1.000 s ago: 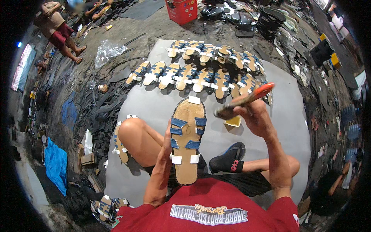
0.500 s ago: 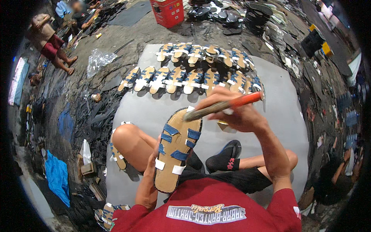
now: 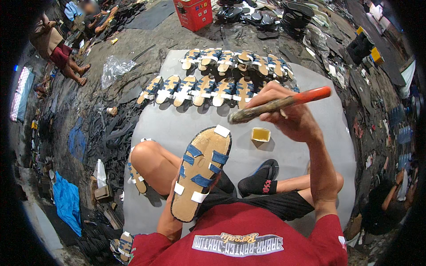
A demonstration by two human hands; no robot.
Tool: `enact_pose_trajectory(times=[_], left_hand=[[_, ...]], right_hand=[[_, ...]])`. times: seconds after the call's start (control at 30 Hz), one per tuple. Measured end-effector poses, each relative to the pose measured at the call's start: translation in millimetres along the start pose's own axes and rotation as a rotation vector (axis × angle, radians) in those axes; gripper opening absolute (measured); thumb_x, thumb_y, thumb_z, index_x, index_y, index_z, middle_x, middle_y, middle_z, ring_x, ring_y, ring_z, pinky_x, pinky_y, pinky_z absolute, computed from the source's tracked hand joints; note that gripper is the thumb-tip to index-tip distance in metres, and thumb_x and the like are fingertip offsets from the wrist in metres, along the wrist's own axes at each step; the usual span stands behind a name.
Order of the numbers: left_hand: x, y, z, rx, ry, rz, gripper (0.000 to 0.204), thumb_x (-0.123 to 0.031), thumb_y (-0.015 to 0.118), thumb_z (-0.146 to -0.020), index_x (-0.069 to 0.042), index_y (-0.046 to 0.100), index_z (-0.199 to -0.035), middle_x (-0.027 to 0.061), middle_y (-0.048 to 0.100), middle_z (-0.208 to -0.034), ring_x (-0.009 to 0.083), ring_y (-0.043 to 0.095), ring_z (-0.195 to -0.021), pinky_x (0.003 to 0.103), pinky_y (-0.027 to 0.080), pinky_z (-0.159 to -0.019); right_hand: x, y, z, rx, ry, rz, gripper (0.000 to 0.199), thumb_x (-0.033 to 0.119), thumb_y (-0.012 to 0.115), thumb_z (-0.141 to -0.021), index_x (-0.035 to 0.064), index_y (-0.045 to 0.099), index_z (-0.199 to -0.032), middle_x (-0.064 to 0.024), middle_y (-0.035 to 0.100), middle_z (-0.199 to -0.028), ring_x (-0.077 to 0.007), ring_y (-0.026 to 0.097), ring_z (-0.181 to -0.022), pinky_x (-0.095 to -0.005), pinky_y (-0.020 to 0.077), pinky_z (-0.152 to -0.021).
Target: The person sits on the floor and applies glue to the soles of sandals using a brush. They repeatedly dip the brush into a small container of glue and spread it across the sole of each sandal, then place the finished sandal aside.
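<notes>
The left hand (image 3: pixel 174 195) holds a strappy sandal (image 3: pixel 202 172) at the near left, its fingers mostly hidden beneath it. The right hand (image 3: pixel 290 117) grips a red-handled tool (image 3: pixel 262 110), fingers wrapped around it, farther right. A small yellow tub (image 3: pixel 261 134) sits on the grey mat (image 3: pixel 155 122), nearer than the rows of sandals (image 3: pixel 204 90).
</notes>
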State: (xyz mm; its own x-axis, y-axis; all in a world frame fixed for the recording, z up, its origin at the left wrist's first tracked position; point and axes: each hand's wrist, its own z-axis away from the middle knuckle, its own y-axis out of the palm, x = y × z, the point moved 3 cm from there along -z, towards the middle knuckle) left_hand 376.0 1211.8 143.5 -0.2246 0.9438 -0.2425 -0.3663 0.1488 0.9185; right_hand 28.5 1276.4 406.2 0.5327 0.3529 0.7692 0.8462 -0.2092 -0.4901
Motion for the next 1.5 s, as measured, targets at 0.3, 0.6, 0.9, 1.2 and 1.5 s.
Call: enact_pose_trajectory(times=[0.3, 0.6, 0.9, 1.2, 1.5], left_hand=[[-11.0, 74.1, 26.5, 0.115, -0.078, 0.124, 0.084, -0.065, 0.044, -0.106, -0.002, 0.037, -0.160, 0.0296, 0.057, -0.144, 0.0406, 0.067, -0.119, 0.050, 0.061, -0.093], [-21.8, 81.6, 31.0, 0.105, -0.001, 0.059, 0.080, -0.063, 0.042, -0.107, -0.002, 0.039, -0.159, 0.0270, 0.058, -0.144, 0.0378, 0.067, -0.119, 0.049, 0.061, -0.095], [-25.5, 89.0, 8.4, 0.117, -0.017, 0.027, 0.076, -0.060, 0.040, -0.109, -0.003, 0.041, -0.158, 0.0245, 0.059, -0.144, 0.0350, 0.067, -0.119, 0.048, 0.061, -0.097], [-28.3, 93.0, 3.7, 0.112, 0.021, -0.009, 0.072, -0.058, 0.037, -0.111, -0.003, 0.042, -0.157, 0.0220, 0.060, -0.144, 0.0322, 0.068, -0.120, 0.047, 0.060, -0.099], [-38.4, 88.8, -45.2, -0.131, 0.119, -0.274, 0.073, -0.062, 0.031, -0.112, -0.005, 0.045, -0.156, 0.0172, 0.064, -0.140, 0.0281, 0.070, -0.116, 0.044, 0.061, -0.096]], right_hand=[[-5.6, 45.9, -3.2, 0.338, -0.084, 0.048, 0.027, 0.023, 0.073, -0.100, 0.0084, 0.073, -0.123, -0.0149, 0.069, -0.120, -0.0320, 0.067, -0.114, -0.0444, 0.0527, -0.101], [15.9, -5.0, 19.2, 0.130, -0.002, 0.086, 0.031, 0.035, 0.074, -0.099, 0.0066, 0.075, -0.111, -0.0058, 0.074, -0.104, -0.0263, 0.067, -0.093, -0.0417, 0.0526, -0.083], [29.2, 30.6, 15.9, 0.117, -0.045, 0.069, 0.021, 0.014, 0.081, -0.092, 0.0058, 0.076, -0.111, -0.0072, 0.074, -0.105, -0.0241, 0.067, -0.087, -0.0394, 0.0536, -0.081], [32.9, 26.6, 10.9, -0.145, 0.118, 0.032, 0.024, 0.024, 0.069, -0.104, 0.0015, 0.074, -0.109, -0.0092, 0.075, -0.096, -0.0230, 0.072, -0.091, -0.0375, 0.0566, -0.082], [32.2, 105.9, 14.3, 0.090, 0.220, -0.113, 0.018, 0.011, 0.068, -0.104, -0.0023, 0.071, -0.116, -0.0108, 0.074, -0.094, -0.0148, 0.069, -0.085, -0.0331, 0.0550, -0.073]])
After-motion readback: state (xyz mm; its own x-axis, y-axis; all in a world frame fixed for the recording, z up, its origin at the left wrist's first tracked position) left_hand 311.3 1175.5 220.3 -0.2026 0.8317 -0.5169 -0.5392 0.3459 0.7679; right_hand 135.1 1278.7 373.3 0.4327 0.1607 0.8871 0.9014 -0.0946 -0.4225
